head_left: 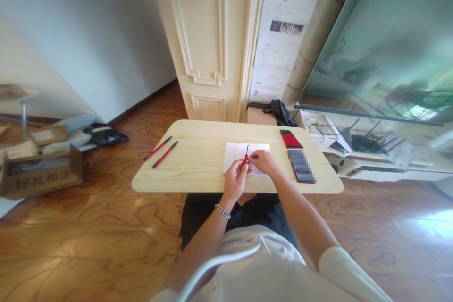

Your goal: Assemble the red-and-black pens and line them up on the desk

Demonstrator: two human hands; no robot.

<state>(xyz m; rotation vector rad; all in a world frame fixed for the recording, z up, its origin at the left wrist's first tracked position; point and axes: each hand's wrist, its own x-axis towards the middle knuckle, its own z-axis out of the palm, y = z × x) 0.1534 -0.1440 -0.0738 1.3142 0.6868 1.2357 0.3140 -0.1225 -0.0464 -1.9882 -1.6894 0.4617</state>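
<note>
A red pen body (246,159) with a thin dark rod pointing up from it is held upright in my left hand (236,178), the fingers closed round it. My right hand (262,161) is close beside it on the right, its fingers pinched on something small and dark near the pen body. Under both hands lies a white sheet of paper (234,150). Two red pens with black ends, one of them here (164,154), lie slanted at the table's left. A row of several red and black pens (291,139) sits at the right, above a dark phone (301,166).
The pale wooden table (198,170) has rounded corners. Behind it stand a cream door (205,19) and a black bag (281,112). An open cardboard box (46,179) and parcels are on the left floor; a large screen (385,42) is at the right.
</note>
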